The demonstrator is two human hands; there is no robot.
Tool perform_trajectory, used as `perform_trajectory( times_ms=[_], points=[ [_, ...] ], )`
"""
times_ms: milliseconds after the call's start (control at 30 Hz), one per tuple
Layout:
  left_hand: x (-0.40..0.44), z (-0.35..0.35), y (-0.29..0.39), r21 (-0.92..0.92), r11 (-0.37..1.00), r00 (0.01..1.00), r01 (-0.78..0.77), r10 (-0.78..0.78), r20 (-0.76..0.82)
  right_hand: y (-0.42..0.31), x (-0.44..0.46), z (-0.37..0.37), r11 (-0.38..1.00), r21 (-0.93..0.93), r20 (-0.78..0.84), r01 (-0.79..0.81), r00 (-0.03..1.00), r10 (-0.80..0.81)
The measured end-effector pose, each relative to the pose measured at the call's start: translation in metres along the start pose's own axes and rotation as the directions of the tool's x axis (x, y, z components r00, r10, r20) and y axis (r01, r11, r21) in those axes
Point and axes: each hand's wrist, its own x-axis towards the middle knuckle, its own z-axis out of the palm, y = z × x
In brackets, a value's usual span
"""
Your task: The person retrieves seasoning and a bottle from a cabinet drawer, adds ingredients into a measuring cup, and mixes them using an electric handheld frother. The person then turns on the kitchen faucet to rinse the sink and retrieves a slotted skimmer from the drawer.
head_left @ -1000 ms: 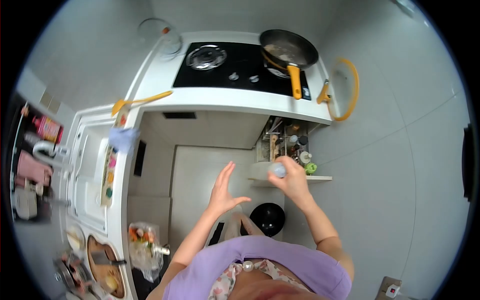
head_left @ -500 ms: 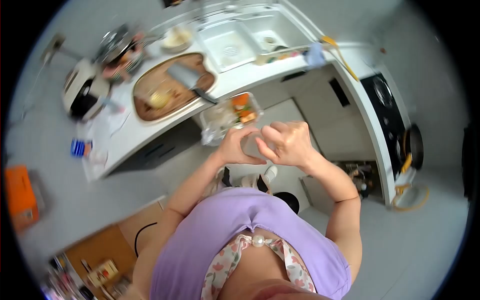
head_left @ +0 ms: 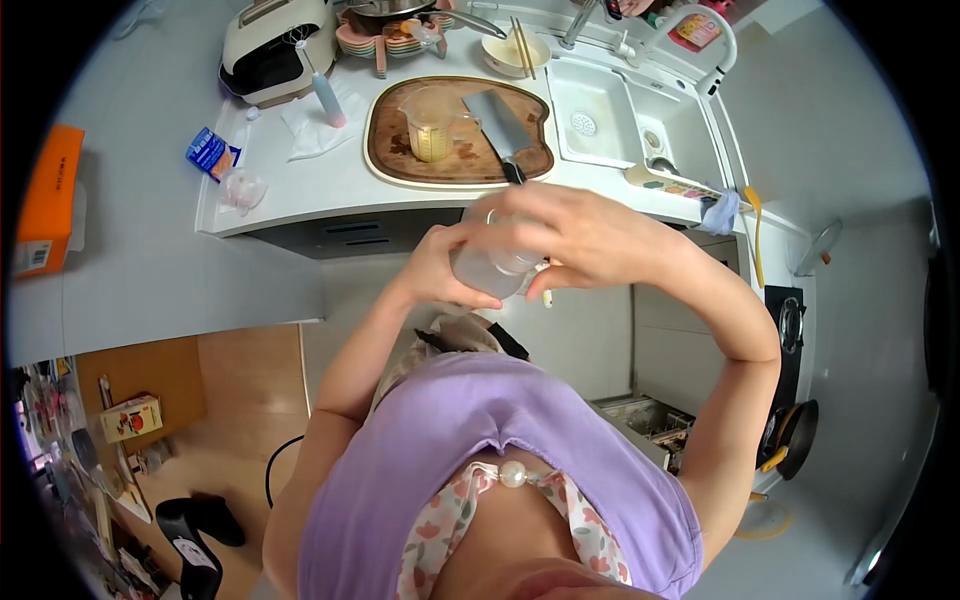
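My left hand (head_left: 440, 270) is closed around a translucent container (head_left: 488, 272), which looks like a clear plastic jar or cup, held in front of my body. Over its upper end curls my right hand (head_left: 575, 235), its fingers smeared by motion and its thumb below, near the container's right side. Whether those fingers grip the rim or a lid cannot be made out. Beyond the hands, a cutting board (head_left: 385, 140) carries a measuring cup (head_left: 431, 135) with yellowish contents and a cleaver (head_left: 500, 125), its black handle pointing toward my right hand.
A double sink (head_left: 590, 125) lies right of the board, with a bowl (head_left: 515, 50) and chopsticks behind. Left stand a cream appliance (head_left: 280, 50), a handheld whisk (head_left: 325, 98) and a blue packet (head_left: 212, 153). The stove (head_left: 790, 330) and a pan (head_left: 797, 440) are far right.
My view has turned, and the counter sits differently in it. The right hand, a fist beside the left before, now reaches over the container. The tray of vegetables has gone from sight.
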Motion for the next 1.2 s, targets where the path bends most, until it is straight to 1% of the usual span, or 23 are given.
perform_trajectory(
  times_ms=[33,100,133,167,200,233,267,300,333,367,400,467,533,567,667,700,900,1000,1100,1200],
  points=[
    [0.002,0.0,0.011,0.03,0.997,0.997,0.077,-0.076,-0.032,-0.001,0.004,-0.011,0.987,0.0,0.117,-0.162,0.98,0.161],
    [0.007,-0.004,0.004,0.091,0.993,0.993,0.078,-0.069,-0.098,0.007,0.006,-0.016,0.963,-0.025,0.205,-0.267,0.942,0.267],
    [0.008,-0.007,0.001,0.118,0.99,0.989,0.077,-0.061,-0.132,0.013,0.006,-0.021,0.988,0.008,0.124,-0.155,0.98,0.153],
    [0.009,-0.009,-0.002,0.088,0.994,0.988,0.067,-0.054,-0.144,0.019,0.005,-0.029,0.999,0.033,0.04,-0.038,0.999,0.037],
    [0.008,-0.01,-0.003,0.093,0.992,0.984,0.09,-0.075,-0.159,0.024,0.005,-0.036,0.996,0.048,-0.048,0.081,0.996,-0.079],
    [0.009,-0.013,-0.001,0.101,0.989,0.98,0.111,-0.092,-0.176,0.029,0.002,-0.041,0.992,0.069,-0.126,0.107,0.987,-0.097],
    [0.009,-0.017,0.0,0.11,0.985,0.975,0.133,-0.111,-0.192,0.036,-0.001,-0.042,0.988,0.125,-0.226,0.087,0.972,-0.057],
    [0.01,-0.02,0.0,0.106,0.988,0.973,0.114,-0.09,-0.211,0.042,-0.005,-0.04,0.98,0.186,-0.324,0.07,0.946,-0.006],
    [0.011,-0.022,0.002,0.147,0.983,0.965,0.114,-0.075,-0.25,0.047,-0.008,-0.036,0.967,0.25,-0.415,0.056,0.908,0.054],
    [0.013,-0.025,0.007,0.185,0.976,0.956,0.113,-0.056,-0.288,0.049,-0.015,-0.017,0.835,0.547,-0.406,-0.057,0.855,0.324],
    [0.017,-0.027,0.012,0.219,0.969,0.945,0.112,-0.036,-0.325,0.048,-0.017,-0.001,0.767,0.638,-0.412,-0.074,0.809,0.42],
    [0.027,-0.04,0.024,0.329,0.937,0.937,0.118,0.005,-0.35,0.046,-0.011,0.029,0.603,0.794,-0.383,-0.081,0.704,0.599],
    [0.034,-0.054,0.03,0.446,0.886,0.928,0.124,0.056,-0.369,0.049,-0.008,0.059,0.535,0.845,-0.405,0.014,0.669,0.623],
    [0.037,-0.062,0.033,0.518,0.846,0.926,0.124,0.089,-0.367,0.048,-0.004,0.07,0.502,0.864,-0.412,0.045,0.638,0.651],
    [0.044,-0.089,0.037,0.695,0.711,0.956,0.107,0.119,-0.269,0.046,0.014,0.086,0.387,0.908,-0.407,0.16,0.551,0.729],
    [0.048,-0.097,0.041,0.728,0.681,0.963,0.083,0.132,-0.233,0.046,0.021,0.089,0.378,0.913,-0.401,0.157,0.527,0.749],
    [0.061,-0.135,0.042,0.83,0.554,0.967,-0.055,0.237,-0.094,0.052,0.052,0.098,0.227,0.96,-0.278,0.165,0.463,0.842],
    [0.063,-0.153,0.042,0.868,0.495,0.982,-0.043,0.179,-0.053,0.056,0.067,0.104,0.24,0.95,-0.305,0.2,0.434,0.848],
    [0.067,-0.164,0.045,0.879,0.468,0.98,-0.093,0.2,-0.003,0.057,0.077,0.107,0.196,0.957,-0.272,0.213,0.427,0.862],
    [0.067,-0.176,0.043,0.893,0.435,0.983,-0.11,0.183,0.032,0.059,0.086,0.111,0.196,0.952,-0.281,0.236,0.414,0.866]
  ],
)
